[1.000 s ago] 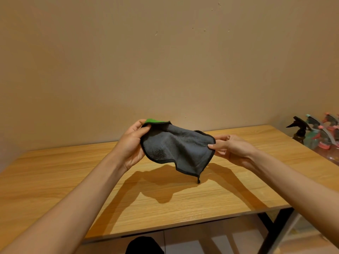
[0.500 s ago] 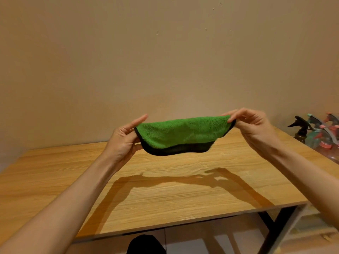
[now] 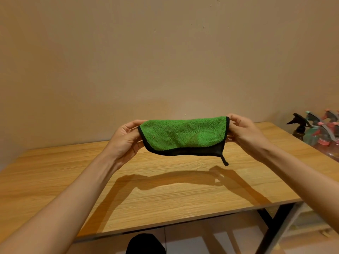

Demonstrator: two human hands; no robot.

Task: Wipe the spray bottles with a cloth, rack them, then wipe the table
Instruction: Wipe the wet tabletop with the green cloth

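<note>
Cloth (image 3: 183, 135), green on the side facing the camera with a black edge and a dark underside, hangs folded in the air above the bench (image 3: 165, 191), clear of its surface. Left hand (image 3: 126, 142) holds the cloth's left end, thumb and fingers closed around the edge. Right hand (image 3: 244, 132) pinches the right end between thumb and fingertips, and a short black loop (image 3: 224, 161) dangles from the lower right corner. The cloth casts a long shadow (image 3: 165, 180) across the wooden top beneath it.

Spray bottles (image 3: 319, 131) stand in a cluster at the far right, well apart from the hands; one has a black trigger head, others teal and pink heads. The frame edge cuts them off, so whether they sit on the bench or on something just beside it is hard to tell. A plain beige wall (image 3: 165, 61) rises behind. A black bench leg (image 3: 275, 228) shows at lower right, and a dark rounded shape (image 3: 145, 243) sits at the bottom edge below the bench's near side. Nothing lies between the cloth and the bottles.
</note>
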